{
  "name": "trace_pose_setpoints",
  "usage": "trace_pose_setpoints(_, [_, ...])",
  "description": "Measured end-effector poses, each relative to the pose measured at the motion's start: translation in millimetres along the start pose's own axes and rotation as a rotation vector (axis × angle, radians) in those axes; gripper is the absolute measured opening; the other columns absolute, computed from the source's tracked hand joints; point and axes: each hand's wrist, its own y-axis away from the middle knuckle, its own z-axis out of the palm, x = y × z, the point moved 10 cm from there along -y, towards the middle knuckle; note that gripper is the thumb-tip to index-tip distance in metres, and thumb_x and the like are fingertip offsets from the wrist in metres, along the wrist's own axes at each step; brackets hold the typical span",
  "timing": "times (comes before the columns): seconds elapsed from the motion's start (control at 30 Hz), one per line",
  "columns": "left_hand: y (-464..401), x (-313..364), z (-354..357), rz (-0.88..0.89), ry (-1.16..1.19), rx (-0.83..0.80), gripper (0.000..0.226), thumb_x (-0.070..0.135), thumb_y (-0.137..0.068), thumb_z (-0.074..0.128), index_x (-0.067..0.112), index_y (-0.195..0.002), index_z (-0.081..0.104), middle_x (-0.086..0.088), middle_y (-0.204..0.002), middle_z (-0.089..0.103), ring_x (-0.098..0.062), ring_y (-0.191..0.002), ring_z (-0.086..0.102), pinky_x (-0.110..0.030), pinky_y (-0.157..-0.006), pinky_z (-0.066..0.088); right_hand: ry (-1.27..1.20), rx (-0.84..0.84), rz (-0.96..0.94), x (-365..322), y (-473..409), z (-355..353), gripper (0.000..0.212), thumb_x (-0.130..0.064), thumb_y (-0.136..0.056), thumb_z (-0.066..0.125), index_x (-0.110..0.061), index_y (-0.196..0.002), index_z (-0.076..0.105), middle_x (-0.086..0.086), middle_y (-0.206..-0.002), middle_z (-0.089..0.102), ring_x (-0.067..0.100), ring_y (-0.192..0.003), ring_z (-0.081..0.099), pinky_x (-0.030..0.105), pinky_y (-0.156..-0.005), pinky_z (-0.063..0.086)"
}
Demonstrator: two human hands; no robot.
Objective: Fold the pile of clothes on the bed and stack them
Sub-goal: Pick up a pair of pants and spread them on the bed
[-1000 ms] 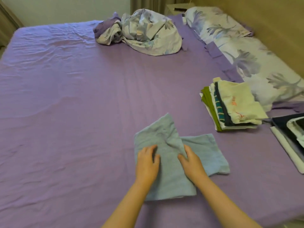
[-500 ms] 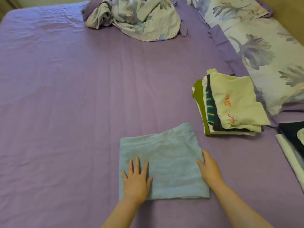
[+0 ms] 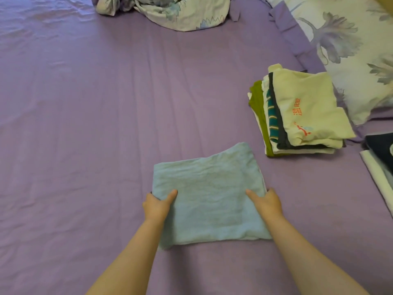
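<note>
Wide bare purple sheet (image 3: 85,124) to the left & ahead of the folded blue cloth (image 3: 210,199), open for reaching. Right side tighter: stack of folded clothes (image 3: 297,111) near the cloth's far right corner, 2nd stack (image 3: 378,162) at the right edge, pillow (image 3: 350,50) behind both. Crumpled floral bedding (image 3: 170,11) blocks the far edge.

Home bedroom, purple-sheeted bed (image 3: 106,103), floral pillow (image 3: 350,50), crumpled floral duvet (image 3: 180,11)
</note>
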Motion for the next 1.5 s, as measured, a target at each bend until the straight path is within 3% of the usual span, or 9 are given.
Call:
trace_pose_setpoints(0.1, [15.4, 16.1, -5.5, 0.044, 0.130, -0.044, 0.038, 0.031, -0.086, 0.070, 0.003, -0.109, 0.058, -0.016, -0.110, 0.065, -0.032, -0.098, 0.062, -0.044, -0.088, 0.051, -0.036, -0.001, -0.147, -27.1, 16.8, -15.3, 0.026, -0.030, -0.090, 0.063, -0.006, -0.099, 0.057, 0.013, -0.099, 0.063, 0.024, -0.082, 0.055, 0.031, -0.066, 0.039])
trace_pose_setpoints(0.23, [57.3, 51.9, -19.1, 0.164, 0.118, -0.070, 0.029, 0.029, -0.092, 0.061, 0.005, -0.107, 0.055, -0.014, -0.107, 0.064, -0.033, -0.099, 0.061, -0.048, -0.091, 0.050, -0.020, 0.060, -0.326, -63.1, 59.9, -55.7, 0.016, -0.030, -0.094, 0.057, -0.015, -0.094, 0.052, -0.005, -0.079, 0.054, 0.018, -0.074, 0.052, 0.026, -0.055, 0.037])
trace_pose_setpoints(0.43, [125.4, 100.1, -23.7, 0.253, 0.053, -0.203, 0.019, 0.024, -0.096, 0.054, 0.007, -0.104, 0.051, -0.015, -0.109, 0.061, -0.029, -0.092, 0.058, -0.043, -0.084, 0.049, -0.033, 0.115, -0.390, -87.2, 112.6, -143.3, 0.015, -0.029, -0.097, 0.050, -0.014, -0.100, 0.051, -0.001, -0.086, 0.056, 0.018, -0.078, 0.053, 0.032, -0.062, 0.038])
trace_pose_setpoints(0.6, [189.4, 146.9, -7.1, 0.314, 0.005, -0.362, 0.029, 0.016, -0.098, 0.051, 0.001, -0.122, 0.050, -0.017, -0.120, 0.059, -0.030, -0.099, 0.056, -0.042, -0.085, 0.047, -0.048, 0.186, -0.396, -91.7, 144.7, -219.9, 0.024, -0.025, -0.098, 0.049, -0.005, -0.108, 0.055, 0.004, -0.091, 0.056, 0.021, -0.080, 0.052, 0.032, -0.063, 0.037])
trace_pose_setpoints(0.8, [265.9, 196.1, 28.1, 0.409, -0.021, -0.463, 0.031, 0.010, -0.098, 0.050, -0.001, -0.126, 0.047, -0.018, -0.126, 0.056, -0.030, -0.102, 0.055, -0.041, -0.084, 0.044, -0.149, 0.198, -0.405, -89.4, 170.7, -313.5, 0.027, -0.011, -0.090, 0.057, -0.006, -0.117, 0.057, 0.008, -0.102, 0.058, 0.021, -0.087, 0.055, 0.031, -0.070, 0.042])
trace_pose_setpoints(1.0, [320.9, 223.9, 106.4, 0.468, -0.058, -0.583, 0.034, 0.006, -0.097, 0.049, 0.003, -0.131, 0.046, -0.015, -0.128, 0.056, -0.029, -0.104, 0.055, -0.042, -0.087, 0.046, -0.072, 0.269, -0.451, -66.2, 153.6, -406.3, 0.025, -0.005, -0.090, 0.050, -0.004, -0.115, 0.056, 0.008, -0.099, 0.056, 0.025, -0.091, 0.054, 0.032, -0.070, 0.039])
trace_pose_setpoints(1.17, [368.7, 239.1, 201.7, 0.447, -0.017, -0.645, 0.033, -0.001, -0.094, 0.048, 0.011, -0.125, 0.050, -0.005, -0.109, 0.060, -0.020, -0.091, 0.058, -0.031, -0.067, 0.048, -0.051, 0.297, -0.458, -35.7, 96.3, -497.3, 0.027, -0.007, -0.094, 0.049, -0.006, -0.121, 0.056, 0.013, -0.111, 0.060, 0.022, -0.089, 0.053, 0.033, -0.070, 0.042])
trace_pose_setpoints(1.33, [412.9, 243.7, 303.1, 0.332, 0.065, -0.649, 0.034, -0.003, -0.092, 0.052, 0.010, -0.125, 0.052, -0.010, -0.117, 0.058, -0.025, -0.099, 0.055, -0.043, -0.083, 0.048, -0.076, 0.346, -0.428, -1.4, 29.3, -589.5, 0.037, -0.012, -0.094, 0.055, -0.007, -0.130, 0.051, 0.011, -0.120, 0.058, 0.016, -0.091, 0.048, 0.029, -0.072, 0.038])
trace_pose_setpoints(1.5, [441.2, 254.6, 386.8, 0.301, 0.099, -0.660, 0.036, -0.001, -0.093, 0.052, 0.011, -0.128, 0.052, -0.006, -0.116, 0.058, -0.027, -0.108, 0.054, -0.046, -0.087, 0.049, -0.049, 0.360, -0.356, 35.1, -35.3, -640.4, 0.035, -0.013, -0.093, 0.056, -0.006, -0.127, 0.054, 0.013, -0.118, 0.060, 0.019, -0.089, 0.049, 0.031, -0.074, 0.039])
